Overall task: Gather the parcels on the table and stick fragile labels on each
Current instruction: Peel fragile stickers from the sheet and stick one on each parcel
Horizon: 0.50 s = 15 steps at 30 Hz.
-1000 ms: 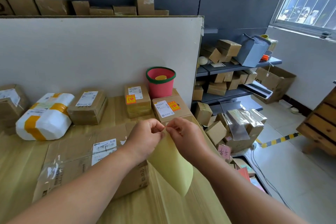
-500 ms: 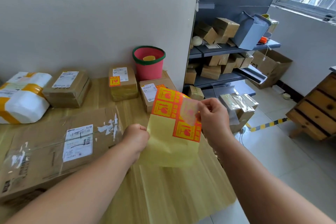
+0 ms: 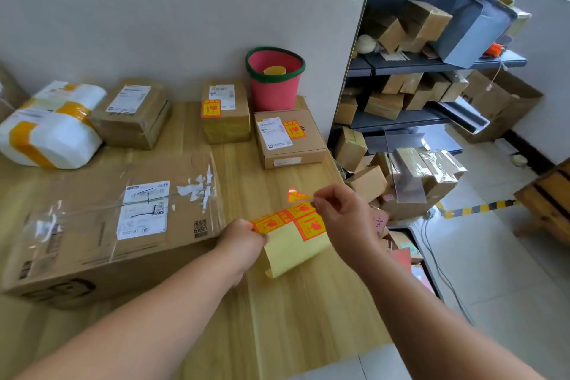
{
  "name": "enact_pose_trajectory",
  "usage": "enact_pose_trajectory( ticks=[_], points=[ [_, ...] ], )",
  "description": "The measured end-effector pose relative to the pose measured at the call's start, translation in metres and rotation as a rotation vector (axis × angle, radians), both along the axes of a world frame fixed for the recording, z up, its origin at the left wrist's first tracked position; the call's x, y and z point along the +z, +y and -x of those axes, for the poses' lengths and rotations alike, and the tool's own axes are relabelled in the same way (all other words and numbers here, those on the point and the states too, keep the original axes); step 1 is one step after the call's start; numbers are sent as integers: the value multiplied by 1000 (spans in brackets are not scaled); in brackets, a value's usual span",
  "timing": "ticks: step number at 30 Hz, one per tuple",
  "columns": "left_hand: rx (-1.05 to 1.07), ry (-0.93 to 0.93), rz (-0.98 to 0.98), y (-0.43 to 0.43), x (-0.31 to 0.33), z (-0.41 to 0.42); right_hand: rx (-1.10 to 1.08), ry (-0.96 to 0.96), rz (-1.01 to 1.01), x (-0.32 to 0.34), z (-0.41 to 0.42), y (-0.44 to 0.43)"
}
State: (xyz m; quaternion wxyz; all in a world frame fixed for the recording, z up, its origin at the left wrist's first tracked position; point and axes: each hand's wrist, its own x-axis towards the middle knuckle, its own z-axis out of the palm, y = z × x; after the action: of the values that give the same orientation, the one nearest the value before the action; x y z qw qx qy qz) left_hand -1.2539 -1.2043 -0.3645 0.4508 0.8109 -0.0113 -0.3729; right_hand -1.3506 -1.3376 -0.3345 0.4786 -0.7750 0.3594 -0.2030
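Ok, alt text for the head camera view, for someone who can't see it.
A person's right hand peels an orange fragile label off a yellow backing sheet gripped by the left hand, above a wooden table. Two small brown cardboard boxes already carry labels; the large flat cardboard box and white taped parcel show none.

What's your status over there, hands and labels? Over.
Left hand holds the label sheet. Right hand pinches one fragile label just above it. Large box alongside shows none yet. Nothing in the way.

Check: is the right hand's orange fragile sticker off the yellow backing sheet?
Off, it seems: right hand pinches the orange fragile sticker above the yellow backing sheet, gripped by left hand.
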Motion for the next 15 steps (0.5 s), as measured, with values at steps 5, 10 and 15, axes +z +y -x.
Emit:
enact_pose_trajectory(
  ticks=[5, 10, 15],
  points=[
    [267, 273, 266, 11, 24, -12, 127, -37, 15, 8, -11, 23],
    [298, 238, 309, 31, 42, -34, 246, -99, 54, 6, -29, 49],
    [330, 91, 302, 59, 49, -44, 395, -122, 47, 11, -43, 70]
  ],
)
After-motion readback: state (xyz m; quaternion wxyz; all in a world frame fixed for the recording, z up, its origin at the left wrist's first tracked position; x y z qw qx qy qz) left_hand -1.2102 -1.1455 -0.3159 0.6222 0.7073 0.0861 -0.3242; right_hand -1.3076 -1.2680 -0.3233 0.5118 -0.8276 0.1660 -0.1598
